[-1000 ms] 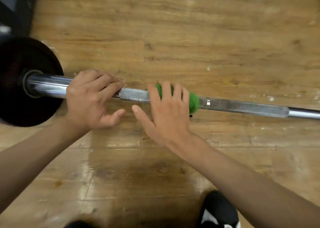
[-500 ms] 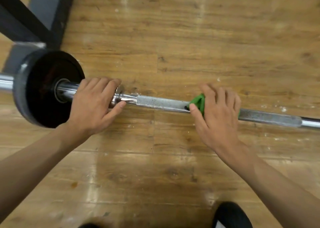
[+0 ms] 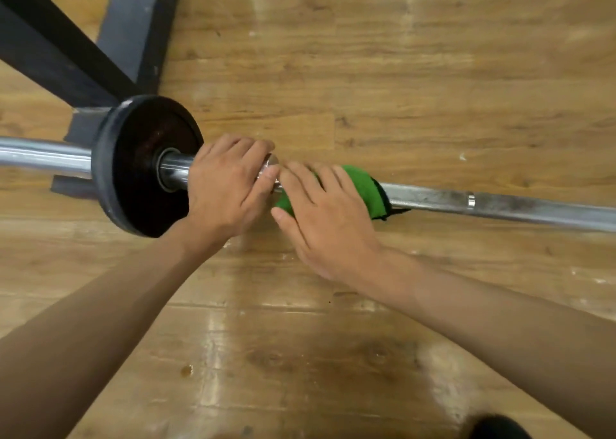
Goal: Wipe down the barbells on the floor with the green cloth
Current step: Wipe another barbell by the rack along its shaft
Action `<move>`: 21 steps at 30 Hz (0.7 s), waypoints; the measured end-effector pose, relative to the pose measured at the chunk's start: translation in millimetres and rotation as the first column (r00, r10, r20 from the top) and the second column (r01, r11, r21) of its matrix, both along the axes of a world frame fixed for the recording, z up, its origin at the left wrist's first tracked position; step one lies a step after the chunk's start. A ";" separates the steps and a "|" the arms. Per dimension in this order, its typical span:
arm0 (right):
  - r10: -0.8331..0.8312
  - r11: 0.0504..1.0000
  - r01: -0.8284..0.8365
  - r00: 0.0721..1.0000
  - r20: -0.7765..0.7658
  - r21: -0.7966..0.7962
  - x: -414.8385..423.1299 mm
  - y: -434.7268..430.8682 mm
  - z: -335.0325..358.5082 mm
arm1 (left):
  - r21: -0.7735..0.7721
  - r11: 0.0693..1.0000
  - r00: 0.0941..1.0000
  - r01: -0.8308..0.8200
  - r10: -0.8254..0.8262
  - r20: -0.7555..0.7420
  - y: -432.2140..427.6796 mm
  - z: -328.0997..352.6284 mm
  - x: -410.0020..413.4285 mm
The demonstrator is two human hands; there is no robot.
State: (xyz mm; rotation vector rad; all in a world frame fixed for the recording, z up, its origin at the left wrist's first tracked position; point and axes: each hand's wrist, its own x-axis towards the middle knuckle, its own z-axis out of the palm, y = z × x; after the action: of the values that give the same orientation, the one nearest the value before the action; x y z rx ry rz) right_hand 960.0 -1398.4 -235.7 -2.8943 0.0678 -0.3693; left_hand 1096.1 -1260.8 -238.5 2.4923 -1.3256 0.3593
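Observation:
A steel barbell (image 3: pixel 493 203) lies across the wooden floor, with a black weight plate (image 3: pixel 140 165) on its left end. My left hand (image 3: pixel 226 185) grips the bar's sleeve just right of the plate. A green cloth (image 3: pixel 365 188) is wrapped over the bar right beside that hand. My right hand (image 3: pixel 323 218) lies over the cloth, fingers curled round it and the bar, its fingertips touching my left hand. The bar under both hands is hidden.
A dark metal frame (image 3: pixel 133 35) lies on the floor behind the plate at upper left. The toe of a black shoe (image 3: pixel 496 427) shows at the bottom right edge. Worn wooden floorboards (image 3: pixel 366 72) stretch around the bar.
My right hand slid the green cloth rightward along the bar, then back left until it met my left hand. The left hand kept its grip near the plate. The camera view shifted left.

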 end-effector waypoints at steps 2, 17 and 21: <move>0.003 0.998 -0.004 1.000 -0.013 -0.061 -3.3 -20.1 -3.7 | 0.000 1.000 1.000 -0.003 0.003 -0.004 -5.2 0.8 6.1; -0.135 0.988 0.144 0.979 0.156 -0.052 23.1 -43.5 -17.7 | -0.154 0.986 0.996 -0.059 0.069 0.063 -29.7 -13.7 30.2; -0.184 0.973 0.199 0.974 0.134 -0.117 -36.1 -89.7 -22.9 | -0.195 0.977 0.989 -0.084 0.106 0.106 -30.9 -21.1 30.4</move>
State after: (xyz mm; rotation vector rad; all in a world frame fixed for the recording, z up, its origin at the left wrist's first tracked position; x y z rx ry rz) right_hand 923.9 -1488.1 -258.6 -2.9933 0.3166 -0.6065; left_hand 1126.5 -1291.7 -259.6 2.4100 -1.1552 0.6304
